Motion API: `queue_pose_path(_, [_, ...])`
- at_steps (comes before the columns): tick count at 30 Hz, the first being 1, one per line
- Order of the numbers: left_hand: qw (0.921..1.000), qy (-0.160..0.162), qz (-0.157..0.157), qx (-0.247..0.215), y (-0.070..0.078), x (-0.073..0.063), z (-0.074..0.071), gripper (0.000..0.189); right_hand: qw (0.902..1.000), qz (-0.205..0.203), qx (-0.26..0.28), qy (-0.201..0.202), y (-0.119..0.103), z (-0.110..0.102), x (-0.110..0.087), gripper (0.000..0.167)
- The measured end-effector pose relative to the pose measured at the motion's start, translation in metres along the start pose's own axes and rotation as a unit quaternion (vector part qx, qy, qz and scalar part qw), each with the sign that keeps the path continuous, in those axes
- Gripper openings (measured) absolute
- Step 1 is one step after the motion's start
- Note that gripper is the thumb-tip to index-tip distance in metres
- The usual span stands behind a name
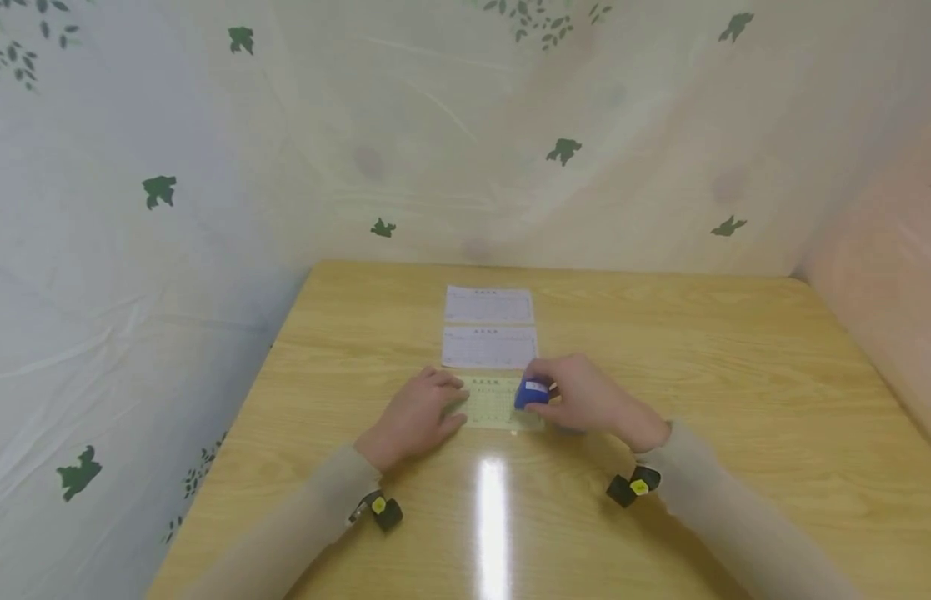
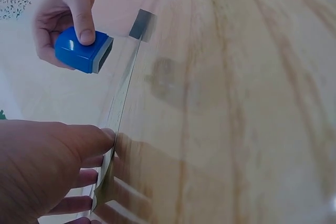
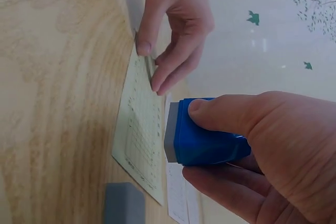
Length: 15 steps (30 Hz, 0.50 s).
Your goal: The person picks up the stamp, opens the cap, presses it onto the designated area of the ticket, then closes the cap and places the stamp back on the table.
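A blue stamp (image 1: 531, 395) is hanging just over the right end of a green slip (image 1: 489, 408), its grey end facing the paper, and the right hand (image 1: 588, 400) is pinching it between thumb and fingers. The left hand (image 1: 420, 415) is resting on the slip's left end, fingers a bit spread, while a grey block (image 3: 124, 204) is sitting on the desk (image 1: 698, 358) near the right end. Past that, two white slips (image 1: 489, 347) are lying one behind the other.

Three slips (image 1: 491, 406), one stamp (image 1: 531, 395), one grey block (image 3: 124, 205)
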<state>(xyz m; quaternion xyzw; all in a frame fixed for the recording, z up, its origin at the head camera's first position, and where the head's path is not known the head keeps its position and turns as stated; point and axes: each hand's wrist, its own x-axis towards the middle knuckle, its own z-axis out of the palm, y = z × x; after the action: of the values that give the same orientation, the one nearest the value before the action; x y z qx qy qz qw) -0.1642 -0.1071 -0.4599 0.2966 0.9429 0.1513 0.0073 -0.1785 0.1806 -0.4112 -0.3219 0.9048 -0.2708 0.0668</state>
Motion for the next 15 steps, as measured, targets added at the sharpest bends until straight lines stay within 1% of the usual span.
queue_pose_path(5, [1.0,-0.001,0.005,0.001,0.001,0.0,-0.002,0.043,0.9999,-0.001,0.005,-0.014,-0.002,0.006,-0.005,0.019])
queue_pose_path(7, [1.0,-0.002,0.007,0.003,0.001,0.0,-0.002,0.043,0.9998,0.007,0.004,-0.02,-0.003,0.008,-0.007,0.019])
queue_pose_path(10, [1.0,-0.004,0.006,0.004,0.002,-0.001,-0.003,0.042,0.9998,0.011,0.002,-0.019,-0.004,0.012,-0.009,0.018])
queue_pose_path(15, [1.0,-0.004,0.003,-0.001,0.003,-0.001,-0.005,0.042,0.9998,0.006,-0.008,-0.019,-0.005,0.015,-0.01,0.018])
